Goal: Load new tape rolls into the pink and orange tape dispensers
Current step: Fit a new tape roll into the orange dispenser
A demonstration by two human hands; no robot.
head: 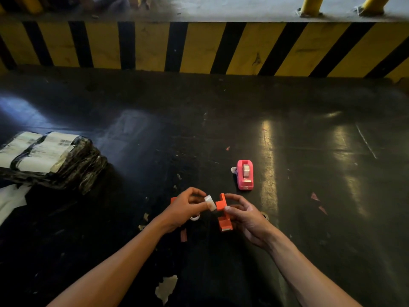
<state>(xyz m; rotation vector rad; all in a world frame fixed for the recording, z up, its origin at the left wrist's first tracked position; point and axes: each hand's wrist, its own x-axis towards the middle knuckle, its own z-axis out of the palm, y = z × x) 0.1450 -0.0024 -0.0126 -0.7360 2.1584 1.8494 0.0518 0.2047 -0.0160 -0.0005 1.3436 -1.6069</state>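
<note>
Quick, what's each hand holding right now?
Left hand: grip closed on a small white tape roll.
Right hand: grip closed on the orange plastic tape dispenser.

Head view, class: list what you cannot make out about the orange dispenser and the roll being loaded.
- Orange dispenser: its far side, hidden by the right hand.
- Tape roll: its core, covered by the left hand fingers.
- Pink dispenser: the tape's free end, too small.
</note>
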